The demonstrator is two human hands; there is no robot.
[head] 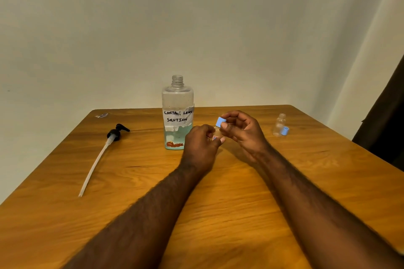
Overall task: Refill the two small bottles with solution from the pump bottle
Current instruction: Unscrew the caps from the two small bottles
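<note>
The large clear bottle (177, 113), labelled "contact lens solution", stands open at the table's middle with pale blue liquid in its lower part. Its black pump head with a long white tube (102, 150) lies on the table to the left. My left hand (200, 146) grips a small clear bottle (216, 134), held tilted just right of the large bottle. My right hand (242, 133) pinches the small bottle's blue cap (219, 121) at its top. A second small clear bottle (279, 125) stands uncapped at the right, with its blue cap (285, 130) against its base.
The wooden table (153, 181) meets a pale wall at the back. A small wrapper-like scrap (101, 115) lies at the far left corner. A dark curtain (384, 129) hangs beside the table's right edge.
</note>
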